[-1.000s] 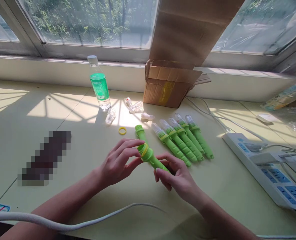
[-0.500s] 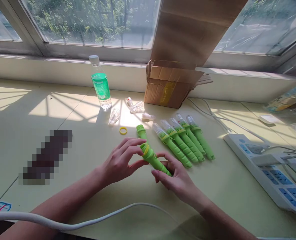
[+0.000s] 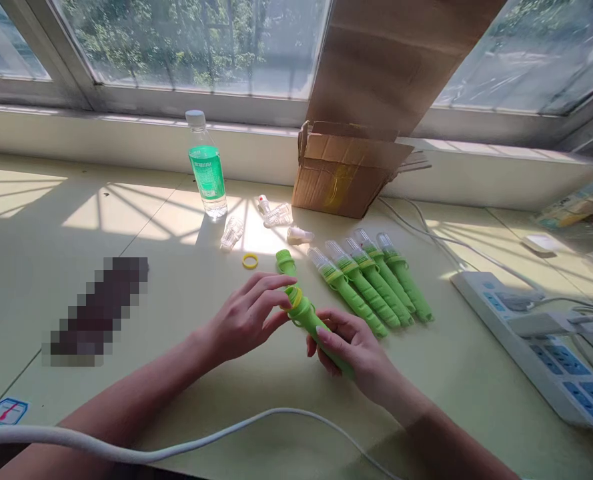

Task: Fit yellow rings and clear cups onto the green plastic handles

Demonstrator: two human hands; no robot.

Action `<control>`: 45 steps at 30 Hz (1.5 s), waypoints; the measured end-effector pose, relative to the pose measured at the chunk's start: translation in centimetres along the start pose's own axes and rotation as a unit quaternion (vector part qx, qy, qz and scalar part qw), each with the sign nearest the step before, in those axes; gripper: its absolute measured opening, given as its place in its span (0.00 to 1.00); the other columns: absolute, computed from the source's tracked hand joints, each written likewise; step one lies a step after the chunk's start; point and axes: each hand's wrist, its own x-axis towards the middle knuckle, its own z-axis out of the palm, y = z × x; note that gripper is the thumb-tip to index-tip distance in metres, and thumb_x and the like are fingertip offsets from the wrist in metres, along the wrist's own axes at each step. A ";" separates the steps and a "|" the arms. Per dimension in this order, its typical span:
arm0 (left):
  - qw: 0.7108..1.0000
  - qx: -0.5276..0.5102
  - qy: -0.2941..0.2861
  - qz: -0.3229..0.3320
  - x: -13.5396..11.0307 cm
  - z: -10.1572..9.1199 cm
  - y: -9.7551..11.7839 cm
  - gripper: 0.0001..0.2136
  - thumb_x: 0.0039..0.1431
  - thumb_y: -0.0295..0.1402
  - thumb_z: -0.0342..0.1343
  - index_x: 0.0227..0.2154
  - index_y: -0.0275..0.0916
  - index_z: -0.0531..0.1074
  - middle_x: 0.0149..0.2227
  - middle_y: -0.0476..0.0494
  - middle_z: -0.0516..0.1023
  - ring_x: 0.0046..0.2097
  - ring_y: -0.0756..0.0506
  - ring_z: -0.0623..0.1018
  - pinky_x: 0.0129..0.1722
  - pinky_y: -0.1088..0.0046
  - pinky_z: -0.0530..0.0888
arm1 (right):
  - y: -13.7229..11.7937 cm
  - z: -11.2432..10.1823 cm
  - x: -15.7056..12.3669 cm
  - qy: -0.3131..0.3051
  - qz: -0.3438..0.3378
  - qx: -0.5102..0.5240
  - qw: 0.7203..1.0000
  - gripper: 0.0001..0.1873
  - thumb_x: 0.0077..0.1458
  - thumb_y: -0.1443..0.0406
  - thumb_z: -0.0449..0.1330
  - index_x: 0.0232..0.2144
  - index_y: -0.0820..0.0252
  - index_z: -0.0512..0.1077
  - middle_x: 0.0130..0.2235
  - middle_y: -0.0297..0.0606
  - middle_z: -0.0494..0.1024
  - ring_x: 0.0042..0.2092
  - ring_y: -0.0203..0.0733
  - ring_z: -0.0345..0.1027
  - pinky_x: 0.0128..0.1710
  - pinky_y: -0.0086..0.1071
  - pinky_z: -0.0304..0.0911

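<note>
My right hand grips the ribbed shaft of a green plastic handle just above the table. My left hand pinches a yellow ring round the handle's open top end. Behind it lies another green handle without a cap. To the right, several finished green handles with clear caps lie side by side. A loose yellow ring and a few clear caps lie farther back.
A water bottle with a green label and an open cardboard box stand near the window sill. A white power strip lies at the right. A white cable crosses the near edge. A pixelated dark patch sits at left.
My left fingers have worked the yellow ring on the handle's top end, and my right hand has shifted slightly along the shaft. The view has drifted a little.
</note>
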 end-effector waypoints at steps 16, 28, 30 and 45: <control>1.000 0.023 0.016 0.002 -0.5 0.5 0.1 0.12 0.53 0.20 0.58 0.38 0.35 0.64 0.45 0.34 0.74 0.48 0.43 0.74 0.43 0.63 0.76 | -0.7 0.7 -0.4 0.043 0.029 -0.067 0.996 0.14 0.54 0.59 0.62 0.40 0.56 0.64 0.30 0.29 0.69 0.18 0.25 0.52 0.15 0.22 0.47; 0.999 0.033 -0.014 0.005 -0.3 0.4 0.4 0.10 0.54 0.24 0.59 0.37 0.36 0.64 0.48 0.33 0.73 0.50 0.43 0.73 0.45 0.62 0.76 | -0.6 0.2 -0.3 -0.002 0.020 -0.095 0.995 0.13 0.60 0.55 0.54 0.34 0.60 0.67 0.25 0.31 0.68 0.20 0.27 0.51 0.18 0.25 0.45; 0.999 0.030 -0.008 0.008 -0.4 0.5 0.4 0.10 0.54 0.23 0.59 0.37 0.36 0.64 0.48 0.33 0.74 0.49 0.43 0.74 0.44 0.62 0.76 | -0.6 0.5 -0.3 0.021 0.035 -0.089 0.995 0.13 0.56 0.57 0.60 0.40 0.57 0.65 0.24 0.28 0.69 0.20 0.28 0.52 0.18 0.24 0.45; 0.998 0.017 -0.052 0.011 0.1 0.2 0.3 0.10 0.54 0.25 0.59 0.37 0.35 0.64 0.48 0.32 0.73 0.51 0.42 0.72 0.47 0.61 0.75 | -0.6 -0.2 -0.1 -0.038 0.001 -0.117 0.992 0.19 0.61 0.54 0.52 0.26 0.63 0.68 0.23 0.31 0.65 0.21 0.29 0.54 0.20 0.27 0.49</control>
